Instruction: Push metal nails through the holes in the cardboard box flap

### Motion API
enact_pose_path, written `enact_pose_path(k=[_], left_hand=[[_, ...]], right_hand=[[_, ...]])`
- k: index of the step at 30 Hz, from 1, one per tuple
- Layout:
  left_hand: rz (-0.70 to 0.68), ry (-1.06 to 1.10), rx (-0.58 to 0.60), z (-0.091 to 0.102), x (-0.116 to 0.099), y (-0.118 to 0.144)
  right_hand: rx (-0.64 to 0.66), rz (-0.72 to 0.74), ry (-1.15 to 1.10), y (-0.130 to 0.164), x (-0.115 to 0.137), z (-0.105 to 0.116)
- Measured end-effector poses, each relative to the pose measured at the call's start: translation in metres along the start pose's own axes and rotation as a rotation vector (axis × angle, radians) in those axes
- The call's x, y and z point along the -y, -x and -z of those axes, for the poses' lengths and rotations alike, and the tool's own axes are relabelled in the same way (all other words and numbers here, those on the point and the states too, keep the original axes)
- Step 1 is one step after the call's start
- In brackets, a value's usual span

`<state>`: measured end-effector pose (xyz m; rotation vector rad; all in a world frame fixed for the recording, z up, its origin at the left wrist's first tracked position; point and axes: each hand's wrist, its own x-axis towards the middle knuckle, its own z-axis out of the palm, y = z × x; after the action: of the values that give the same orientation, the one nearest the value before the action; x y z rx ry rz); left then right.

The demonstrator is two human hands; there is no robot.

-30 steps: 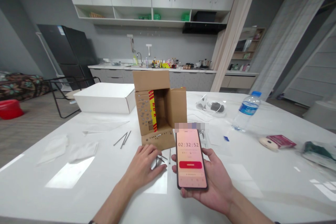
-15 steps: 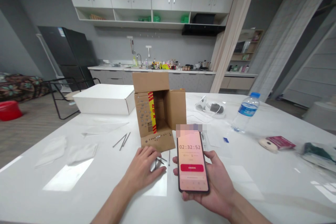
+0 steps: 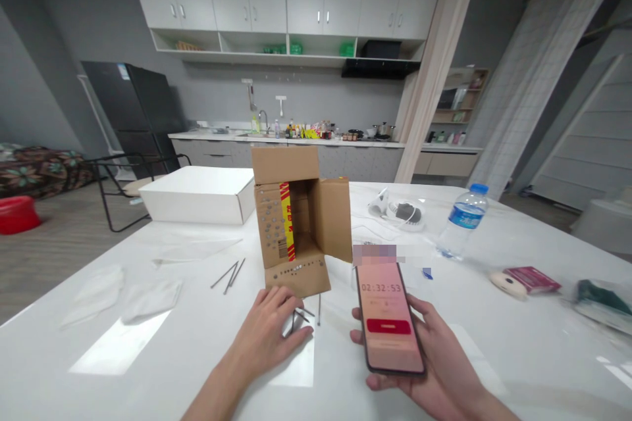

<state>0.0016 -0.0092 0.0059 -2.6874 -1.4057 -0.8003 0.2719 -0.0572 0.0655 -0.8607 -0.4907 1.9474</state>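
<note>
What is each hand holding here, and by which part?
The right hand cradles a phone from beneath, fingers wrapping its lower edges. The left hand holds nothing; it lies flat beside loose nails.

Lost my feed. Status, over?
Right hand holds phone. Left hand flat on table, by nails. Cardboard box just beyond.

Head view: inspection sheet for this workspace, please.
Surface: white glossy table, window glare on it.
Job's things: phone with pink timer screen; nails lying flat; open cardboard box on its side, nail heads showing in its flaps.
Clutter: white box, three loose nails, plastic bags, water bottle, bagged items, red packet.
Hands: left hand palm down, fingers on the nails; right hand holds the phone.
Cables: nothing seen.
Surroundings: kitchen counter, cabinets, fridge, chair.
</note>
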Motion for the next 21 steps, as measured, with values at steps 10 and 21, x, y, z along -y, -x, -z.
enact_pose_path(k=[10, 21], left_hand=[[-0.022, -0.011, -0.031, -0.002, 0.002, 0.001], [0.020, -0.010, -0.014, 0.000, 0.000, 0.002]], right_hand=[[-0.712, 0.381, 0.418, 0.027, 0.056, 0.093], [-1.025, 0.349, 0.830, 0.048, 0.091, 0.159]])
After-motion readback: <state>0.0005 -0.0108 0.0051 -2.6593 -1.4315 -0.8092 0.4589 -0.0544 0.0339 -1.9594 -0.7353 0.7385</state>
